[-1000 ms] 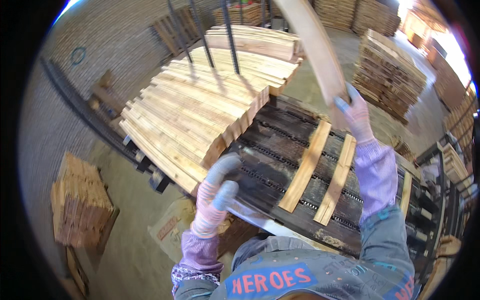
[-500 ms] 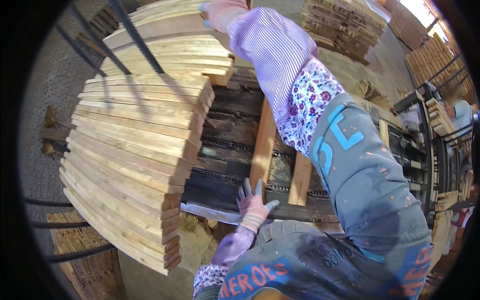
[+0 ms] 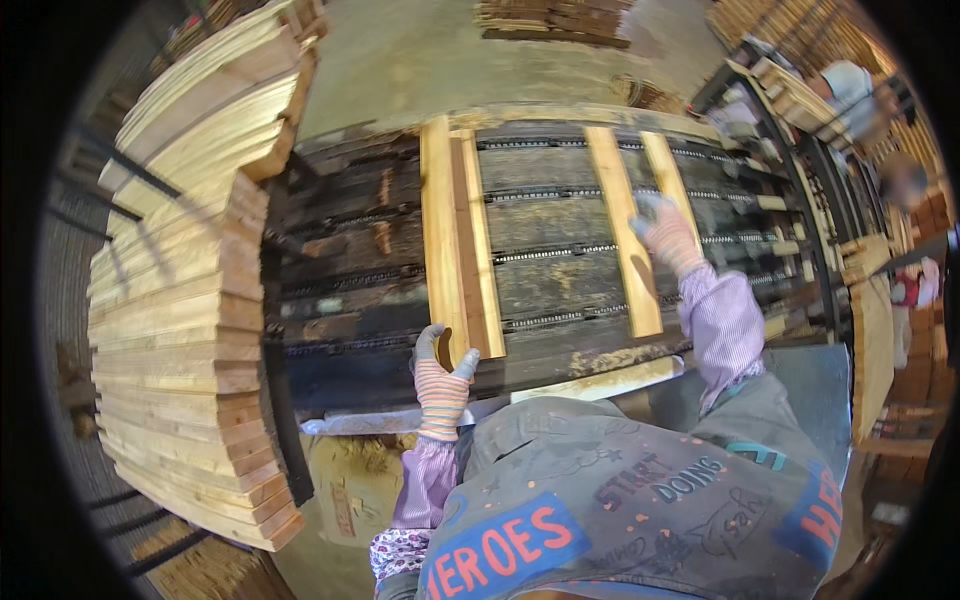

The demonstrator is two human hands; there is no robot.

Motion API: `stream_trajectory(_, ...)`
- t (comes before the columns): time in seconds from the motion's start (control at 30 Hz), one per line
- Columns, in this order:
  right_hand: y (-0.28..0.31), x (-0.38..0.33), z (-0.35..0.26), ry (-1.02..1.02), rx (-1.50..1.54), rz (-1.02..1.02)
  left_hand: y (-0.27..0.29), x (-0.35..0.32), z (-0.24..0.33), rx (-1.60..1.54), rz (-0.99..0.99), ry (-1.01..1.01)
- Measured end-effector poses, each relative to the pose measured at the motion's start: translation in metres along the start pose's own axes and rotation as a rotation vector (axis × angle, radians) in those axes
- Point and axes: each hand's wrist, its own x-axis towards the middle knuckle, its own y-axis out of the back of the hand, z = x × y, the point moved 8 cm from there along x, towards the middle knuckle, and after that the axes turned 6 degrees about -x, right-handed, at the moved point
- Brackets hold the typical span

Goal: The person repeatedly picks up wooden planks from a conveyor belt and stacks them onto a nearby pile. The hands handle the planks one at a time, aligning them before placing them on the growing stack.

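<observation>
Over the dark chain table (image 3: pixel 545 220), mid-frame, I can see the person's left hand (image 3: pixel 440 388) low and left of centre, thumb and fingers straddling the near end of a pale board (image 3: pixel 442 220); how tightly they close, I can't tell. A narrower board (image 3: pixel 486 270) lies just beside it. Right of centre, the right hand (image 3: pixel 674 240) is by another board (image 3: pixel 618 215), its blurred fingers bent, their grasp unclear. Stacked boards (image 3: pixel 170 330) fill the left.

Planks (image 3: pixel 618 220) across the conveyor (image 3: pixel 545 225), board stack (image 3: pixel 180 330) to its left, wood pile (image 3: pixel 555 18) behind it.
</observation>
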Motion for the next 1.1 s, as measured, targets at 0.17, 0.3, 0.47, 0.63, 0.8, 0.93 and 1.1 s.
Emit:
stream_trajectory(0.17, -0.056, -0.123, 0.038, -0.324, -0.233, -0.303, -0.054, 0.007, -0.007, 0.861, -0.072, -0.027)
stream_trajectory(0.3, -0.072, -0.135, -0.011, -0.313, -0.286, -0.332, -0.040, 0.026, -0.033, 0.917, -0.038, 0.056)
stream_trajectory(0.47, -0.025, -0.121, 0.008, -0.301, 0.023, -0.109, -0.010, 0.028, -0.027, 0.093, -0.028, 0.049)
stream_trajectory(0.63, -0.011, -0.145, 0.093, -0.387, -0.196, -0.047, -0.065, -0.019, 0.047, -0.496, -0.168, 0.153)
stream_trajectory(0.8, -0.029, -0.140, 0.100, -0.414, -0.281, -0.208, -0.138, -0.043, 0.079, -0.730, -0.341, 0.207)
stream_trajectory(0.93, -0.016, -0.133, 0.083, -0.392, 0.275, -0.144, -0.201, -0.055, 0.101, -0.731, -0.448, 0.256)
stream_trajectory(1.1, -0.010, -0.169, 0.046, -0.317, 1.540, -0.291, -0.280, -0.080, 0.088, -0.693, -0.602, 0.261)
